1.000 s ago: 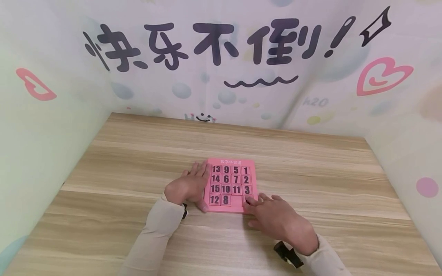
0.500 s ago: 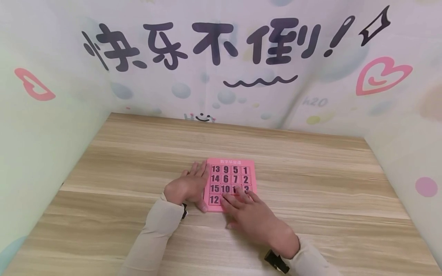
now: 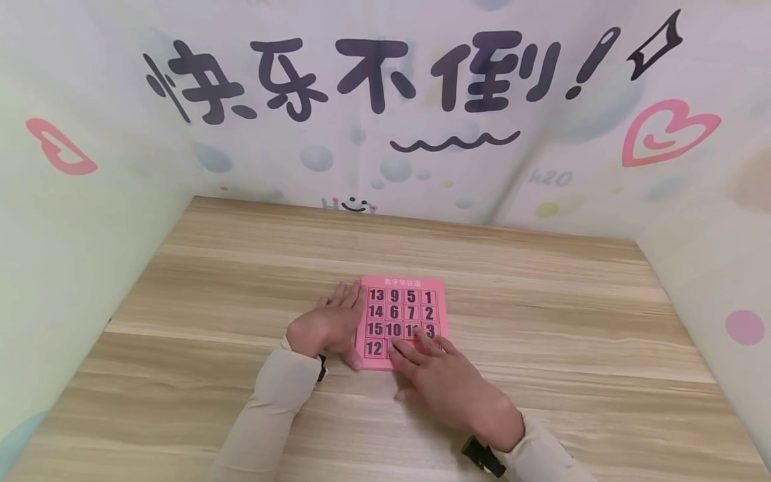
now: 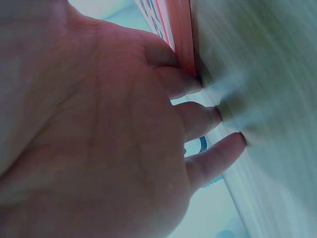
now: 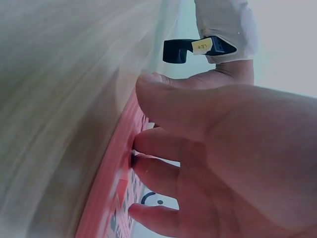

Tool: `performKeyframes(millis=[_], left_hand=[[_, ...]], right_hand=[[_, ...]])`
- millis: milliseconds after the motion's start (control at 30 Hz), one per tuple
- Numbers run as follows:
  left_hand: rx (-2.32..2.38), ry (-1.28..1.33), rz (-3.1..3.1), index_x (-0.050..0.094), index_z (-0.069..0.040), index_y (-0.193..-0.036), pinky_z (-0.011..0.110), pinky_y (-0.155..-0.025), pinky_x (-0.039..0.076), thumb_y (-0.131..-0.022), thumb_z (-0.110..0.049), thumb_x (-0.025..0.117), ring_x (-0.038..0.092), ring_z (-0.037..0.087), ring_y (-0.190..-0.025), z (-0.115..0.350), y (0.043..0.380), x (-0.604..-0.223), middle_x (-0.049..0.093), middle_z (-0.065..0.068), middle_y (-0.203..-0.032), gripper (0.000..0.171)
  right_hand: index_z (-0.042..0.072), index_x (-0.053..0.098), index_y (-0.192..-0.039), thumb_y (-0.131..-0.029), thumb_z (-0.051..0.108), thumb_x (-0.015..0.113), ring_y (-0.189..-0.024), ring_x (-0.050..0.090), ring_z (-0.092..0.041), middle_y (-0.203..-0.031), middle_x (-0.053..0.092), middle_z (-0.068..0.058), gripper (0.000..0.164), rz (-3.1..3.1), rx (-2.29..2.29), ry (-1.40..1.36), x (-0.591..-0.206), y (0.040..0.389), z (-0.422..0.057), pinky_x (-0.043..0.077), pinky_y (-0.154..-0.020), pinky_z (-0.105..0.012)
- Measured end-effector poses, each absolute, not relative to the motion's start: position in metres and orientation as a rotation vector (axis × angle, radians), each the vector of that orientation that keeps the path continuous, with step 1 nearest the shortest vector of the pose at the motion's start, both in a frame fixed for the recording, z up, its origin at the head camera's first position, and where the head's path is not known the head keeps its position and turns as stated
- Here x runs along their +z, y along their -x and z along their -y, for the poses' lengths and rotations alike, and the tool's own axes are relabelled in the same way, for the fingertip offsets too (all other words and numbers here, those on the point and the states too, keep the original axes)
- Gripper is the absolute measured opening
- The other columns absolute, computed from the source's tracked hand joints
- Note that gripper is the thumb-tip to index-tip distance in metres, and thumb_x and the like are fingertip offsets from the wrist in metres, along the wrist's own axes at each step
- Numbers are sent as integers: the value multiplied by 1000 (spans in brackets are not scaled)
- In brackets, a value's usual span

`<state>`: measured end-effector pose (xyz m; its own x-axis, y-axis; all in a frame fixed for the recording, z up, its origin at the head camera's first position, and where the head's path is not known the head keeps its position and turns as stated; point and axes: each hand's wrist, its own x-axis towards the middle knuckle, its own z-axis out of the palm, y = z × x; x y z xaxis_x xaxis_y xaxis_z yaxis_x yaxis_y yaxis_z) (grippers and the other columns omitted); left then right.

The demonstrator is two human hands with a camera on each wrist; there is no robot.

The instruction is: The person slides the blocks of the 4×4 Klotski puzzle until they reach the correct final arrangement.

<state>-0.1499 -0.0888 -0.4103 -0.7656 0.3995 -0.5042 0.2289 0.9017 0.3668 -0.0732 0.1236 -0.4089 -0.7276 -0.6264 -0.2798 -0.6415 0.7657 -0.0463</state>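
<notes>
Pink number puzzle (image 3: 402, 313), lying flat, with a person's two hands at it. The left hand (image 3: 328, 328), fingers extended and gripping nothing, braces its left side, thumb at the near-left corner. The right hand (image 3: 442, 385), fingers loosely outstretched, rests fingertips on the lower rows. The numbered tiles (image 3: 411, 296) look stiff and light, likely sliding easily under a fingertip; the thin frame seems rigid but light enough to skid, so its side rims look best to hold. Beneath is a wood-grain table (image 3: 542, 301), the puzzle about midway between its left and right edges.
</notes>
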Motion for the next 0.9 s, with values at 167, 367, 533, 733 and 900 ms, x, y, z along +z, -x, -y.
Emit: performKeyframes(millis=[167, 367, 533, 733, 900], left_hand=[[382, -450, -2465, 2, 0, -158, 53, -124, 7, -66, -35, 89, -8, 36, -153, 89, 150, -411, -7, 16, -166, 131], [380, -449, -2461, 1, -1, -158, 53, -123, 6, -66, -35, 89, -9, 36, -152, 89, 150, -410, -9, 15, -166, 132], [377, -439, -2459, 1, -2, -159, 52, -124, 5, -67, -35, 89, -9, 36, -153, 88, 151, -410, -9, 14, -166, 131], [396, -423, -2449, 1, -3, -159, 51, -124, 4, -67, -33, 89, -10, 35, -153, 88, 151, -410, -9, 13, -166, 131], [403, -426, -2450, 1, -3, -159, 52, -124, 5, -66, -32, 90, -9, 35, -153, 88, 150, -410, -8, 14, -167, 131]], right_hand=[[21, 43, -151, -98, 52, 50, -149, 26, -35, -159, 37, 1, 62, -2665, 43, 945, -406, 74, -126, 28, -118, -56], [21, 44, -151, -98, 49, 52, -149, 26, -35, -158, 37, 2, 60, -2646, 32, 897, -400, 75, -129, 27, -117, -57], [20, 46, -149, -98, 47, 55, -148, 27, -36, -158, 38, 1, 59, -2645, 23, 883, -397, 75, -131, 27, -117, -59], [20, 49, -148, -97, 45, 56, -147, 30, -37, -157, 39, 1, 57, -2646, 32, 878, -394, 75, -133, 29, -116, -59], [19, 49, -148, -96, 44, 59, -146, 32, -37, -156, 41, 2, 58, -2655, 43, 875, -394, 75, -134, 31, -115, -58]])
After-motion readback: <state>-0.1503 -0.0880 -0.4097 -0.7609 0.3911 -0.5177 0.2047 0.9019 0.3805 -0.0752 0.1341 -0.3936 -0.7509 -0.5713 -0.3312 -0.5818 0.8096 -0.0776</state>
